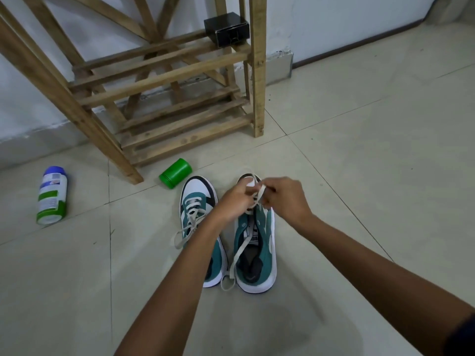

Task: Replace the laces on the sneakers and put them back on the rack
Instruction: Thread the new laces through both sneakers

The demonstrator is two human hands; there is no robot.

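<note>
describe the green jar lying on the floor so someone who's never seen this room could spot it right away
Find the wooden rack against the wall, then look at the tile just in front of its base. The green jar lies there on its side, beside the toe of the left sneaker. It is solid bright green, unlike the white-and-green bottle further left.

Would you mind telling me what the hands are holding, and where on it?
Both hands, left and right, pinch the pale lace near the toe end of the right-side sneaker.
</note>
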